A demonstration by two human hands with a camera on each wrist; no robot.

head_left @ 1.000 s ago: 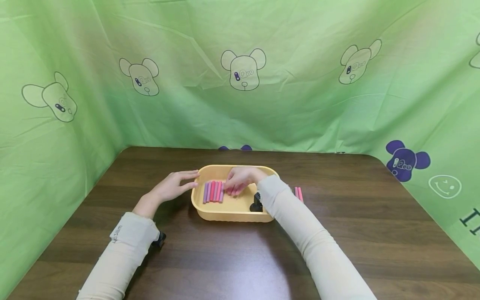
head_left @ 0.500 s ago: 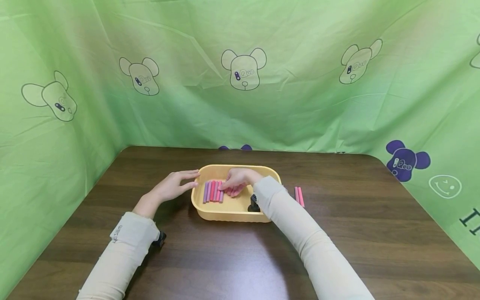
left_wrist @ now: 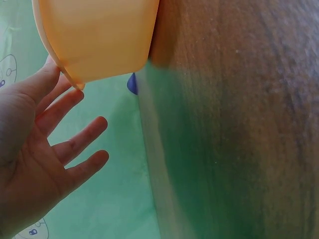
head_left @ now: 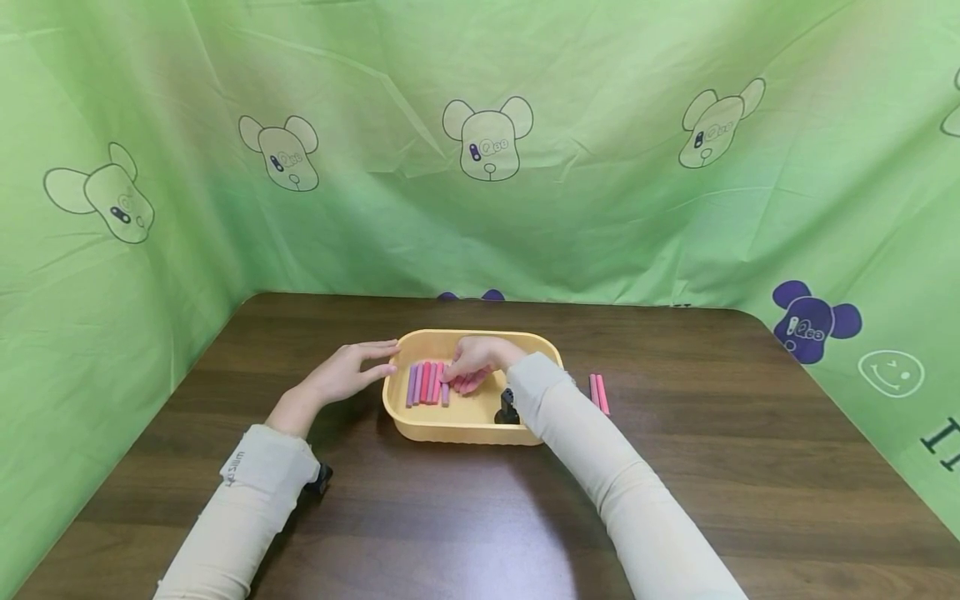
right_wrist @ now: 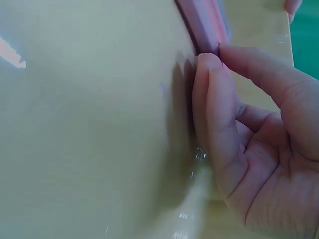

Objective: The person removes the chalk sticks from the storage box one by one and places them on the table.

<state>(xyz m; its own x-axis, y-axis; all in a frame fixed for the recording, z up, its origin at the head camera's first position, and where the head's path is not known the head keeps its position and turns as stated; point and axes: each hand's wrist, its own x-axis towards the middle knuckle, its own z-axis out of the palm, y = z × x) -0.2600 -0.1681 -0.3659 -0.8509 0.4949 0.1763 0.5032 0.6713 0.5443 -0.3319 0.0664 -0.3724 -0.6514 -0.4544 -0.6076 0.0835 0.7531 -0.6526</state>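
Dark brown wood-grain table [head_left: 675, 467] fills the lower half of the head view, rounded corners at upper left and upper right of its top, grain running left to right. Pale glare patch at lower centre.

Directly on it:
- yellow rounded-rectangular plastic tray [head_left: 457, 427], centre of frame, long side across the grain line; in the left wrist view its corner [left_wrist: 99, 45] sits at upper left, standing on the wood [left_wrist: 239, 129]
- two pink sticks [head_left: 597, 392] side by side, right of the tray, apart from it, lying near-parallel, ends pointing toward the far edge
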